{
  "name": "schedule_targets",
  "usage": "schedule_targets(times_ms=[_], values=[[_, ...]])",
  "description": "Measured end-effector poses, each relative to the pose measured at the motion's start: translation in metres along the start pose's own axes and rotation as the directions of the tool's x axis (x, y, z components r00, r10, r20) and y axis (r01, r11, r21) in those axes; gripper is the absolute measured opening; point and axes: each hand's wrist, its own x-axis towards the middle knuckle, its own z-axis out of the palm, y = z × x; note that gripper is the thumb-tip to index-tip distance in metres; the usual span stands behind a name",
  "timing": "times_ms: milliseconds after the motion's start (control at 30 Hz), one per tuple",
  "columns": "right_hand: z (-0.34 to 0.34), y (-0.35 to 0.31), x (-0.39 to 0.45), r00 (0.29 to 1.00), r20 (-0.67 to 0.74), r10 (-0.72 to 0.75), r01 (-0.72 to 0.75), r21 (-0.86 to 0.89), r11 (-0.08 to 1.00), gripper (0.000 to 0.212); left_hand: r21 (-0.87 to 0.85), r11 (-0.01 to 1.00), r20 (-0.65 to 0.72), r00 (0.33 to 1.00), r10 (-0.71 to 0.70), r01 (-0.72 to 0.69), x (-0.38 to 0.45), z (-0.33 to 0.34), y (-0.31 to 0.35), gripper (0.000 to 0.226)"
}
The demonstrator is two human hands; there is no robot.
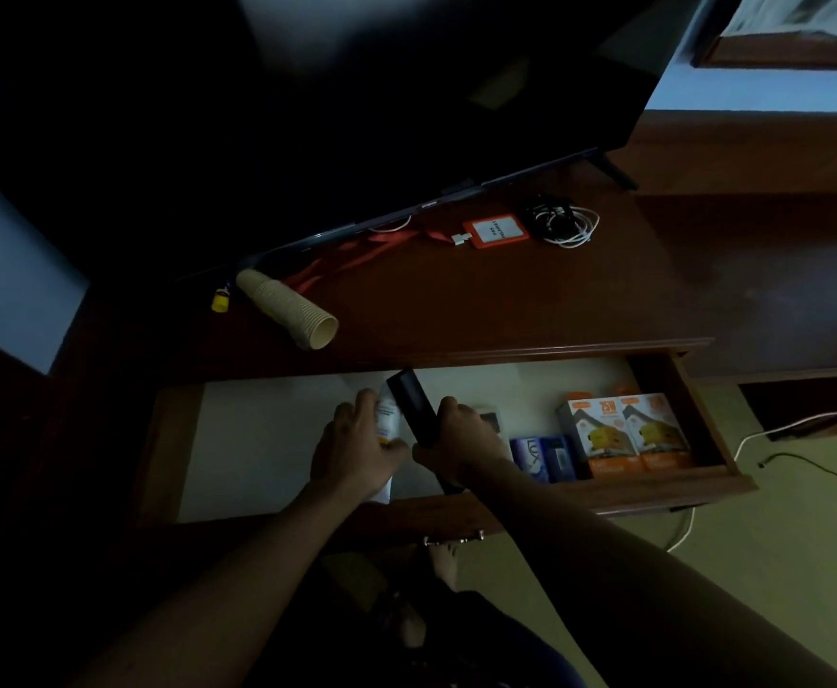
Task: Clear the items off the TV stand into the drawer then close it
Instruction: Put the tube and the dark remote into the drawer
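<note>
The drawer [655,494] of the dark wooden TV stand [506,300] is pulled open, with a pale bottom. Over its middle, my left hand [357,449] grips a white tube with an orange label [387,414]. Beside it my right hand [461,441] holds a long black remote [409,402], tilted with its far end up. On the stand's top lie a sleeve of paper cups [287,307] on its side, a small yellow object [220,299], a red lanyard [352,260] with an orange badge holder [495,230], and a bundle of white and black cables [563,222].
Two orange boxes [625,434], a blue soap pack [530,451] and a dark blue pack [558,456] stand at the drawer's right end. The dark TV [307,116] hangs over the stand's back. A white cable [754,434] and a black one run across the floor at right.
</note>
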Motion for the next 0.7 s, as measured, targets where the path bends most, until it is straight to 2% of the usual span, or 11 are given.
schedule_targets(times_ms=[233,433,500,700], values=[[0.014,-0.001,0.023,0.991,0.088,0.104,-0.105,0.009,0.994,0.059,-0.039,0.988,0.09,0.985,-0.147,0.151,0.02,0.011,-0.011,0.066],[0.025,-0.001,0.038,0.985,0.107,0.137,-0.128,-0.085,0.988,0.043,-0.016,0.967,0.19,0.951,-0.245,0.253,0.038,0.032,-0.021,0.079],[0.029,0.0,0.042,0.983,0.116,0.143,-0.129,-0.122,0.984,0.038,0.006,0.966,0.217,0.943,-0.253,0.258,0.042,0.038,-0.024,0.081],[0.029,0.003,0.043,0.98,0.117,0.16,-0.126,-0.254,0.959,0.039,0.045,0.969,0.245,0.937,-0.247,0.243,0.049,0.051,-0.028,0.079]])
